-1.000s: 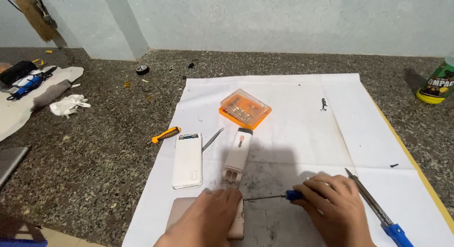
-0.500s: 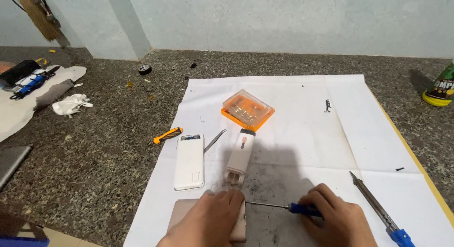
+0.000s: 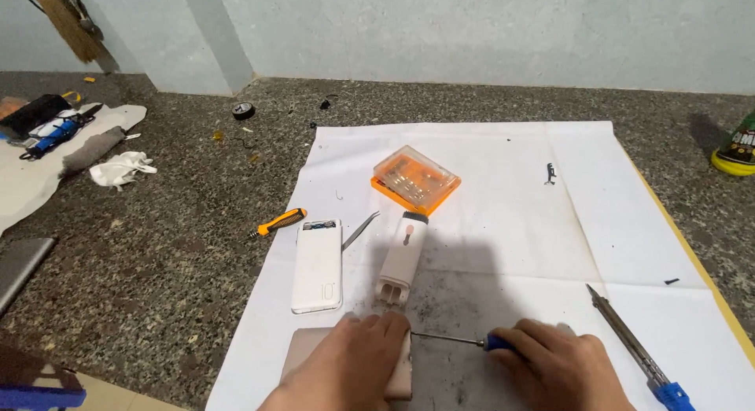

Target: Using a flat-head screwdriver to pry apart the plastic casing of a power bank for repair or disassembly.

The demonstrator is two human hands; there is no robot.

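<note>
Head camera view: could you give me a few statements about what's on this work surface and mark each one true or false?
1. The right hand holds a thin blue-handled screwdriver. True.
2. The left hand rests on a flat pinkish-beige device. True.
3. The orange case lies on the bare stone floor. False: it sits on the white sheet.
4. The white power bank stands upright. False: it lies flat on the sheet.
5. The tweezers lie between the power bank and the white cylindrical gadget. True.
</note>
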